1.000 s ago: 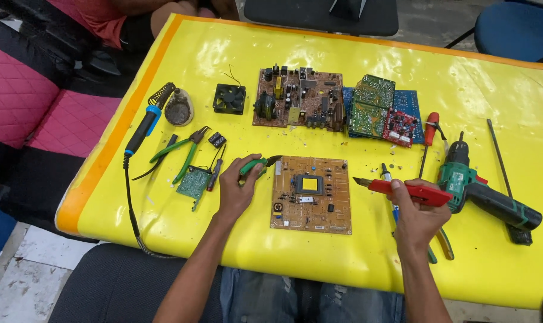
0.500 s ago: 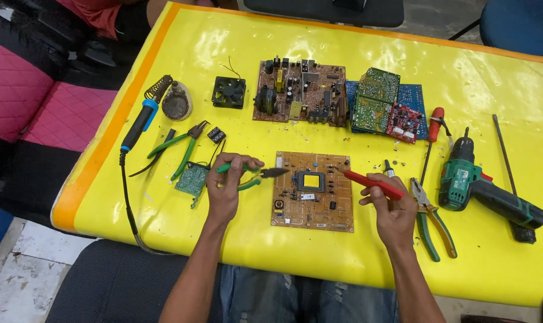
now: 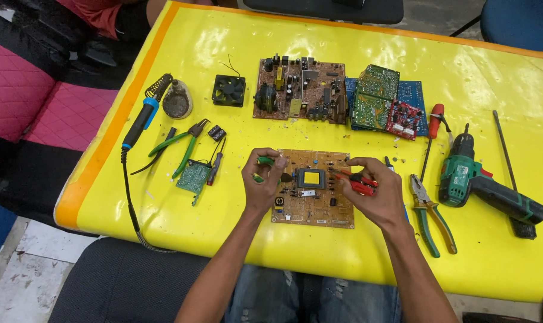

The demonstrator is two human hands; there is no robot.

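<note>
Brown circuit board (image 3: 312, 190) sits at 6 o'clock on the yellow table (image 3: 223, 209). Our left hand (image 3: 262, 182) has fingers clamped on green-handled pliers (image 3: 264, 162) at its 9 o'clock edge; right hand (image 3: 376, 191) grips red-handled cutters (image 3: 355, 181) at 3. Green drill (image 3: 484, 185) further out at 3.

A brown circuit board (image 3: 312, 188) lies flat on the yellow table, near the front edge, component side up, with a square dark transformer with a yellow core at its middle. A green-handled tool (image 3: 263, 168) is over the board's left edge, held in the left hand; its tip is hidden. Red-handled cutters (image 3: 356, 181) lie across the board's right part, gripped in the right hand, tip pointing left toward the transformer.
</note>
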